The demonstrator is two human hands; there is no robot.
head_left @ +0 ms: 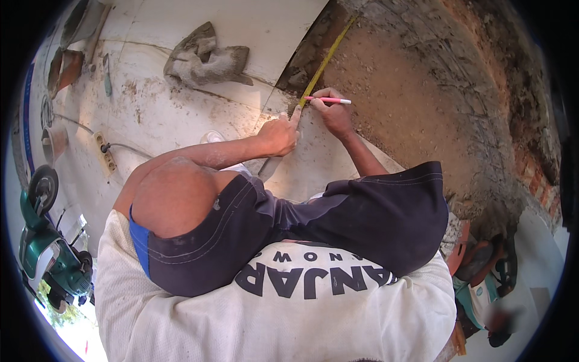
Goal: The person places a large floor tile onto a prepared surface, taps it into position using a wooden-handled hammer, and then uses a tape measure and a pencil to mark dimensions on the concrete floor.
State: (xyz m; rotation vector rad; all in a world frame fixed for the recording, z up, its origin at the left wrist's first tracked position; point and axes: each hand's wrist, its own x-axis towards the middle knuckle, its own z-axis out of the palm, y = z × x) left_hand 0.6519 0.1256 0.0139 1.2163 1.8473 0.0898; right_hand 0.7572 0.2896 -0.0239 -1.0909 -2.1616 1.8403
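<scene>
A yellow tape measure blade (329, 57) stretches from the far edge of the bare dirt patch back to my hands. Curled at the blade's near end is my left hand (279, 135), closed, with a finger pressed on the tape; its case is not visible. Beside it my right hand (333, 114) pinches a pink marker pen with a white end (329, 100). The pen's pink end meets the tape just beyond my left fingers, at the corner where pale flooring borders the dirt.
Grey cement-stained scraps (208, 60) lie on the pale floor (151, 54) ahead-left. Further left are a power strip (105, 153) with a cord, a bucket (55, 142) and a green scooter (54, 259). Rough dirt (416, 114) fills the right; another person (482, 295) is at lower right.
</scene>
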